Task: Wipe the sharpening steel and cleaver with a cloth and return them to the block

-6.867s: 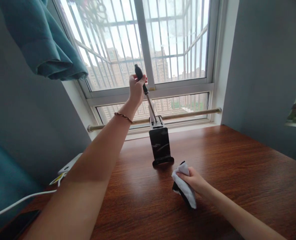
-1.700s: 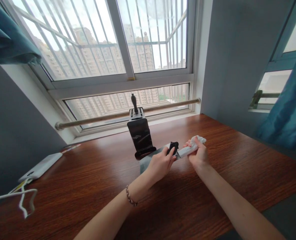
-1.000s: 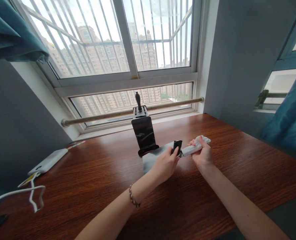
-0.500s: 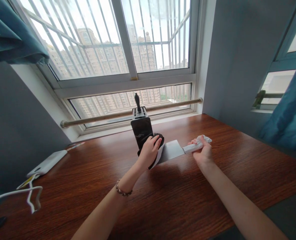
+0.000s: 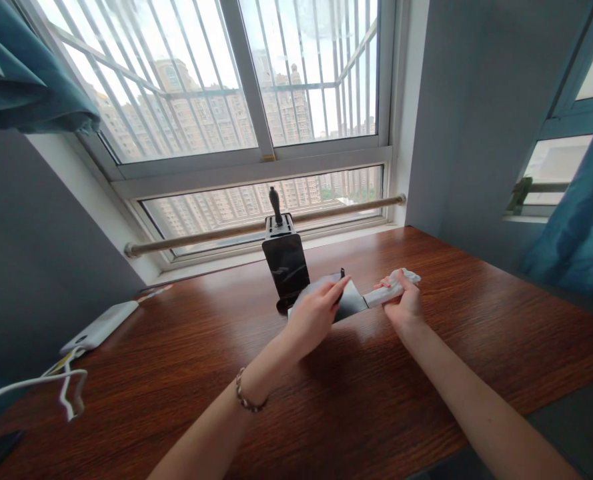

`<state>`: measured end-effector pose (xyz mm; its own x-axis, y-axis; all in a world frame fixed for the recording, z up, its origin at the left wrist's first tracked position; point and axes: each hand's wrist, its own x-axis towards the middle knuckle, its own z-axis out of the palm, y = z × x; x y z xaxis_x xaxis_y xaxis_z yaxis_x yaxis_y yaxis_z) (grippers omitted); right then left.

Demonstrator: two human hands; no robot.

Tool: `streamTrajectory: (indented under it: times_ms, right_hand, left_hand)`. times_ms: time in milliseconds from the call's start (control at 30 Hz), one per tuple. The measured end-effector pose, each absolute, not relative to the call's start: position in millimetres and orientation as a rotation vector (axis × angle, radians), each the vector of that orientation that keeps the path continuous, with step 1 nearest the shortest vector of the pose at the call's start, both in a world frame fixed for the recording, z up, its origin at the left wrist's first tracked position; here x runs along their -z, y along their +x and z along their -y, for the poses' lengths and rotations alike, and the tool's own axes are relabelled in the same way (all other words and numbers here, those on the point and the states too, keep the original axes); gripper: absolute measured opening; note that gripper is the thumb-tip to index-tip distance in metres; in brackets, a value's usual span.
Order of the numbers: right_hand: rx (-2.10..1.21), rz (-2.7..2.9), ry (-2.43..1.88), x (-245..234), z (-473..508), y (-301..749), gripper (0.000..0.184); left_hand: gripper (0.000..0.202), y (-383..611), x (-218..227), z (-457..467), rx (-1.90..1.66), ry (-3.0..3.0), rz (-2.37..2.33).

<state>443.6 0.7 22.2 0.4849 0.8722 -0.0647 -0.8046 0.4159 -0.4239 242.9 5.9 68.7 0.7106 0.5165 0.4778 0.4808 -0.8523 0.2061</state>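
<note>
Clamped around the white handle (image 5: 373,297), the right hand (image 5: 406,303) holds the flat blade (image 5: 351,307) over the worktop (image 5: 456,280), its long axis pointing leftward beneath the left hand (image 5: 316,312), which grips a dark-edged cloth (image 5: 343,273) against it near the black stand (image 5: 285,267)

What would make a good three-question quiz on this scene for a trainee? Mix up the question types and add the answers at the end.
1. Multiple choice: what does the right hand hold? A) a white cable; B) the white handle of a broad blade; C) a blue curtain.
2. True or false: the bracelet is on the left wrist.
3. Fill in the missing word: a dark handle rises from the top of the black ____.

Key: 1. B. 2. True. 3. stand.
</note>
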Motion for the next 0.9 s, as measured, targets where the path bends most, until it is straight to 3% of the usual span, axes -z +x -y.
streamTrajectory:
  times_ms: [67,133,267,400,500,567,667,733,800,900]
  right_hand:
    - [-1.062,0.171,-0.43,-20.9,-1.6,445.1,0.016]
    - [-1.064,0.167,-0.428,-19.9,-2.2,446.8,0.017]
    - [-1.064,0.162,-0.43,-19.8,-2.3,449.0,0.018]
    - [-1.067,0.14,-0.43,-22.2,-0.9,449.2,0.018]
    - [-1.077,0.121,-0.41,-25.6,1.7,448.9,0.017]
    - [-1.083,0.11,-0.398,-28.7,4.5,447.6,0.017]
    - [-1.099,0.092,-0.394,-34.5,10.2,442.2,0.016]
    - [-1.107,0.092,-0.393,-38.7,14.9,436.3,0.016]
    - [-1.103,0.106,-0.385,-42.2,20.9,429.9,0.016]
    - [-1.077,0.132,-0.375,-45.0,37.0,419.9,0.018]
  left_hand:
    - [0.069,258.0,-47.5,4.7,-0.66,2.844,-0.721]
    - [0.082,269.7,-29.4,16.5,-0.664,2.851,-0.902]
    - [0.09,278.0,-12.1,30.1,-0.555,3.025,-0.98]
    - [0.081,272.7,-19.3,33.9,-0.622,3.138,-0.718]
    - [0.047,270.2,-26.9,44.9,-0.728,3.086,-0.368]
    - [0.037,272.0,-26.4,54.4,-0.629,2.936,-0.11]
    - [0.036,279.5,-16.7,60.2,-0.547,2.516,-0.267]
    - [0.046,285.7,-9.7,56.0,-0.61,2.104,-0.421]
    - [0.054,291.3,-7.0,49.8,-0.665,1.719,-0.408]
    - [0.051,298.1,-12.1,49.7,-0.733,1.411,-0.325]
